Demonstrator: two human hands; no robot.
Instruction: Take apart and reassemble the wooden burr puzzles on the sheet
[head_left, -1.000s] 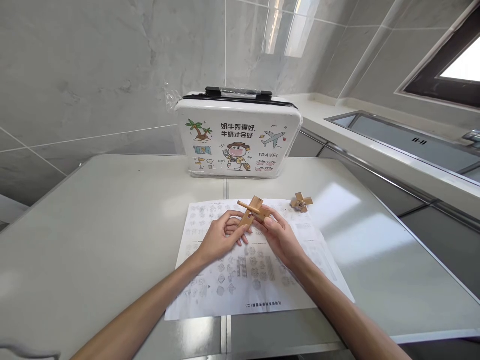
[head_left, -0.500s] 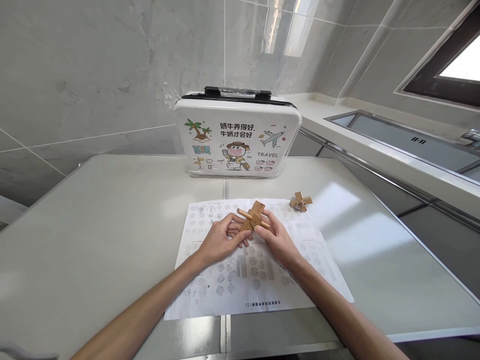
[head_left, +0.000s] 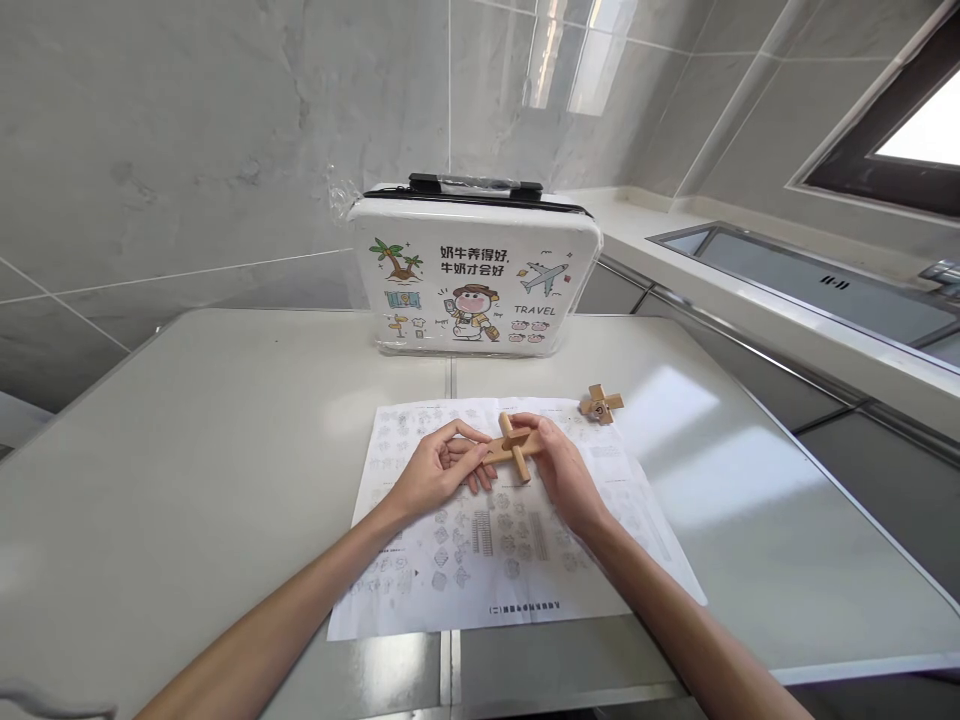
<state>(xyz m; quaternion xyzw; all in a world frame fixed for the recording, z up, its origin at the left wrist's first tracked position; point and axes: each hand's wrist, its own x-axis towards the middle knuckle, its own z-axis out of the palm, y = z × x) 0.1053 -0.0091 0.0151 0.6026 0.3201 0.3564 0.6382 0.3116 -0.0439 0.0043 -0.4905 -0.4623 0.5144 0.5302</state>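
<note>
Between my two hands is a wooden interlocking puzzle (head_left: 516, 446), held above the printed sheet. A round stick crosses its flat bars. My left hand (head_left: 444, 462) pinches the left end of one bar between thumb and fingers. On the opposite end, my right hand (head_left: 564, 466) grips the puzzle, with its fingertips partly hidden behind the wood. The paper sheet (head_left: 480, 590) carries small line drawings and lies upside down to me. A second wooden puzzle (head_left: 601, 404), cross-shaped with a round mark, rests at the sheet's upper right corner.
A white cartoon-printed case (head_left: 476, 270) in clear plastic film stands upright at the back of the folding table (head_left: 225, 450), near the tiled wall. To the right runs a counter with a sink (head_left: 825, 285), below a window (head_left: 900, 140).
The puzzle has been turned between my hands: its round stick now points away from and toward me, and the long bar runs sideways. The second puzzle has not moved.
</note>
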